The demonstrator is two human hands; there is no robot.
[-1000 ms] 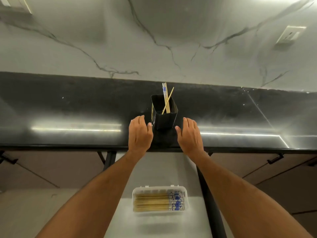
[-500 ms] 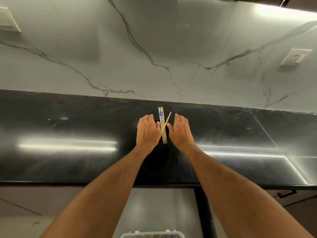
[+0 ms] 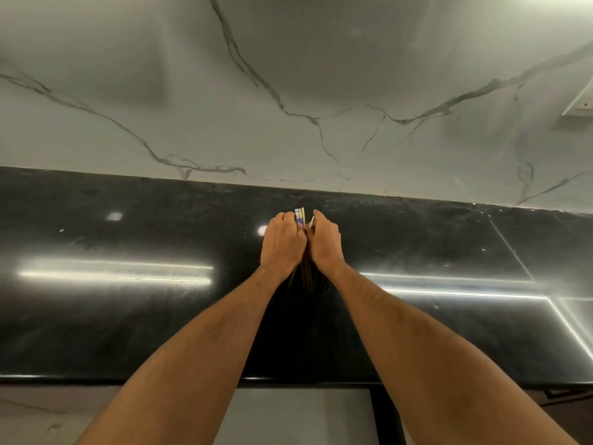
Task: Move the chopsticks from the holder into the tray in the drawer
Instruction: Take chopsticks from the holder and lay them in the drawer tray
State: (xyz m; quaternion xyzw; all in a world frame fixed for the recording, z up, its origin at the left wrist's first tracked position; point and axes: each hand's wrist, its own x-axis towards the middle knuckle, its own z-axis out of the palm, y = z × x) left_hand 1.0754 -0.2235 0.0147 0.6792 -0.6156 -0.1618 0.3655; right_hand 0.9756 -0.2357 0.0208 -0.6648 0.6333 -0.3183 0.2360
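Two bare forearms reaching forward over a glossy black countertop (image 3: pixel 128 316), hands now closed in together where half a second earlier flat and apart on either side of the chopsticks. Left hand (image 3: pixel 282 242) with fingers curled round the chopsticks (image 3: pixel 300 216), whose blue-patterned and pale wooden ends poke up just beyond the knuckles. Right hand (image 3: pixel 325 244) pressed in from the other side, fingers bent inward, one slanted pale stick just off its fingertips; probably gripping the bundle too, though hard to tell from behind the knuckles. Holder hidden beneath both palms, only dark shapes below the wrists hinting at it. Meaning for the task: bundle likely gathered and ready for lifting out, nothing yet carried back. Tray no longer in view, having slid off the bottom edge with the upward tilt of the camera; only a pale strip of the open drawer (image 3: pixel 301 415) far behind the wrists, between the forearms. Bright streaks of strip light reflected on the stone either side of the hands. Beyond the fingertips, a grey marble-veined wall (image 3: pixel 288 75), with a white wall socket (image 3: pixel 580 102) far to the right.
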